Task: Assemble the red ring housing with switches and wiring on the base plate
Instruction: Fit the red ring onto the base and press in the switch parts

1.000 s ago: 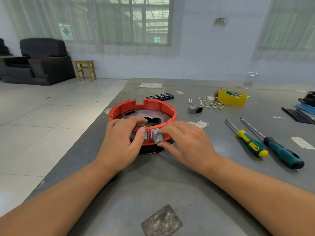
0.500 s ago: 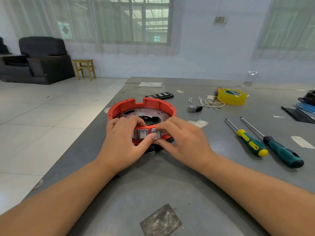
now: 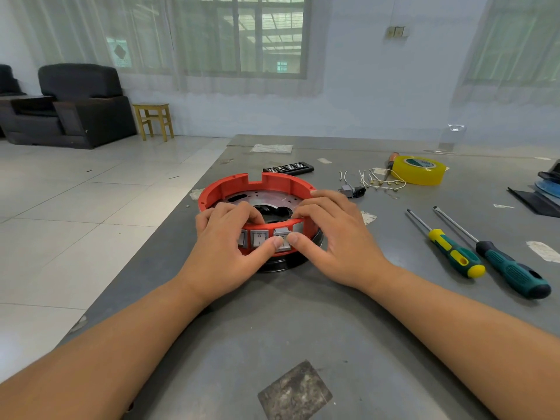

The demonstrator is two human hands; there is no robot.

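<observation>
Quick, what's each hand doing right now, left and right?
Left hand: fingers curled over the red ring housing, thumb pressing a grey switch.
Right hand: gripping the housing, thumb on the same switch.

Both forearms reach forward; left grip (image 3: 230,237) and right grip (image 3: 336,237) curled, thumbs meeting

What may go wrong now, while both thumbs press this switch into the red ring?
The switch sits tilted in the red ring; pressed so by the left hand and right hand, it may jam. The ring may also slide on the base plate.
</observation>
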